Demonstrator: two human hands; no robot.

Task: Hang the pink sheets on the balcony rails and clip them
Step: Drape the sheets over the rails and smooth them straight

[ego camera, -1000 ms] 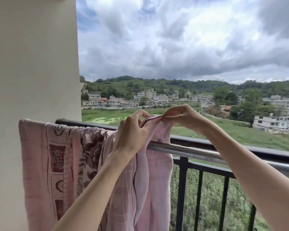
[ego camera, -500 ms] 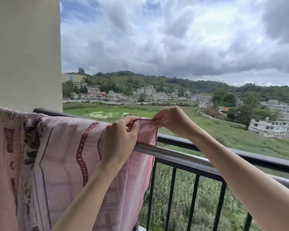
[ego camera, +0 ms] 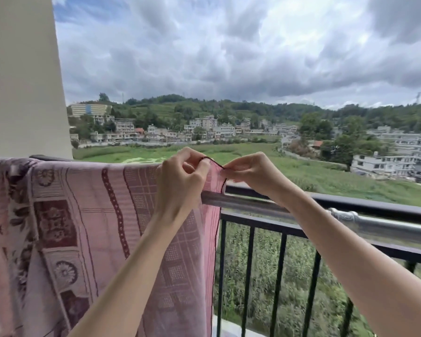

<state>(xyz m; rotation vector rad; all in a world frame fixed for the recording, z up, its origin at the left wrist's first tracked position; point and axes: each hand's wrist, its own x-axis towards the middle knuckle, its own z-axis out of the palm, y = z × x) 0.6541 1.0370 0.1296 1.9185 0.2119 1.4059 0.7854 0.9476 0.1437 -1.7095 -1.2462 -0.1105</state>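
At far left a pale wall [ego camera: 22,76] frames the scene, and the pink sheet [ego camera: 88,227] hangs draped over the silver rail [ego camera: 387,226], its patterned face spread wide and falling toward the balcony floor. The left hand [ego camera: 180,183] has its fingers curled, pinching the sheet's dark-trimmed top edge just above the rail. Right beside it the right hand [ego camera: 250,173] pinches that same raised corner, and beyond them the black railing [ego camera: 281,271] runs on bare, with green fields and houses behind.
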